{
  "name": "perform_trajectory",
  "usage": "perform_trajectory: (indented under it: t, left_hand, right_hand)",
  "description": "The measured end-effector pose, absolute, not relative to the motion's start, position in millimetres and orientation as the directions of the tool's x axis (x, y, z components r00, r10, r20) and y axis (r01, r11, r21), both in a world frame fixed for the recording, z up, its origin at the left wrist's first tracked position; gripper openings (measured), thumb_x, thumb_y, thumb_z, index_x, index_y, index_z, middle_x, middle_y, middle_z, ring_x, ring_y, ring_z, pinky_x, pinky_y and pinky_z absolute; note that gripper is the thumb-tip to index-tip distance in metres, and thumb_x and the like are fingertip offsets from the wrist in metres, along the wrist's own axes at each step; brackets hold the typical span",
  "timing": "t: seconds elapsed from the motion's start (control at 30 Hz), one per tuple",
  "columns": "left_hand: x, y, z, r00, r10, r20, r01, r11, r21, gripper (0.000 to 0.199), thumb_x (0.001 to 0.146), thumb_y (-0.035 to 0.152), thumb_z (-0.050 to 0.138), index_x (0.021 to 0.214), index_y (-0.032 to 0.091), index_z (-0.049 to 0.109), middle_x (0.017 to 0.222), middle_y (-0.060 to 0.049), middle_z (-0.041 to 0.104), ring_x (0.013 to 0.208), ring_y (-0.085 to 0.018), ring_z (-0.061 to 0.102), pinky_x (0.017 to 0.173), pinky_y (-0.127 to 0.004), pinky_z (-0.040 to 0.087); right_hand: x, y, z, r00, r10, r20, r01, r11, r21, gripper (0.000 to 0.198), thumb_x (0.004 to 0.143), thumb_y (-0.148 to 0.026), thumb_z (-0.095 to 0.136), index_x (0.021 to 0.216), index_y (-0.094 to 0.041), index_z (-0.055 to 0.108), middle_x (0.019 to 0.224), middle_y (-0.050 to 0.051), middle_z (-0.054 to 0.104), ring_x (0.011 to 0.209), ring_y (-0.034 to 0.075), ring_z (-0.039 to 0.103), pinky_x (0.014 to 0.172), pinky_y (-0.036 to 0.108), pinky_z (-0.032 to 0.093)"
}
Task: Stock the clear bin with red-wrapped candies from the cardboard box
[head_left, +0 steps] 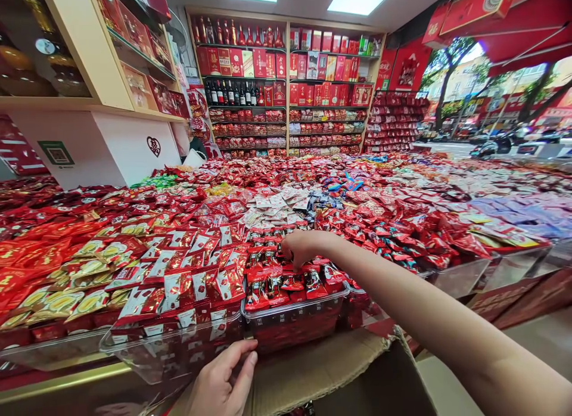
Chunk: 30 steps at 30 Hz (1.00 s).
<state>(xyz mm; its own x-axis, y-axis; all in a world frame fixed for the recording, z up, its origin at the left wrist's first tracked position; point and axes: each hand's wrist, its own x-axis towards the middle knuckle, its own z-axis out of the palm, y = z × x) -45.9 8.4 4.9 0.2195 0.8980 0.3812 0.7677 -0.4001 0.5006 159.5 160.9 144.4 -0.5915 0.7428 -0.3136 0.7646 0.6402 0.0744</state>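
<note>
My right hand (pixel 305 248) reaches over a clear plastic bin (pixel 297 309) filled with small red-and-black wrapped sweets (pixel 274 288). Its fingers bend down among the packets towards the back of the bin, and what they grip is hidden. Near the bin's front left corner, my left hand (pixel 226 377) is loosely curled, with thumb and forefinger slightly apart and nothing seen between them. Close beside that hand lies the flap of an open cardboard box (pixel 326 368). Dark wrapped pieces (pixel 304 410) show inside the box at the bottom edge.
Red-and-white packets (pixel 179 285) fill the neighbouring bin on the left, with gold-and-red packets (pixel 80 279) beyond. More red sweets (pixel 402 225) spread to the right. Shelves (pixel 288 76) of bottles and red boxes stand at the back. A partly hidden person (pixel 195 148) is behind the display.
</note>
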Motion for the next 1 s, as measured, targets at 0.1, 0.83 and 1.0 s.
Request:
perform_trajectory:
  t: [0.1,0.83,1.0]
  left_hand:
    - [-46.0,7.8,2.7,0.227,0.896,0.382,0.762,-0.407,0.503,0.017,0.082,0.031,0.053,0.094,0.024,0.063,0.087,0.003,0.074,0.077,-0.012,0.069,0.069,-0.014,0.053]
    - [2.6,62.8,75.4,0.525,0.76,0.383,0.838,-0.539,-0.081,0.039,0.088,0.04,0.037,0.122,0.027,0.052,0.134,-0.003,0.049,0.126,-0.032,0.035,0.098,-0.056,0.032]
    - [3.2,61.3,77.0,0.516,0.787,0.338,0.844,-0.534,-0.044,0.04,0.089,0.041,0.034,0.123,0.027,0.051,0.133,-0.003,0.05,0.125,-0.03,0.038,0.098,-0.056,0.032]
  right_hand:
    - [160.9,162.2,142.0,-0.603,0.732,-0.318,0.754,0.653,0.072,0.029,0.067,-0.023,0.065,0.094,-0.013,0.066,0.095,0.009,0.066,0.088,0.022,0.057,0.057,0.024,0.037]
    - [171.9,155.3,151.0,-0.686,0.726,-0.058,0.727,0.686,-0.018,0.02,0.069,-0.02,0.054,0.084,-0.016,0.066,0.089,0.006,0.068,0.078,0.017,0.059,0.059,0.022,0.039]
    - [185.0,157.0,168.7,-0.603,0.793,0.085,0.792,0.608,-0.057,0.015,0.069,-0.022,0.053,0.078,-0.014,0.064,0.074,0.005,0.066,0.065,0.015,0.056,0.052,0.022,0.035]
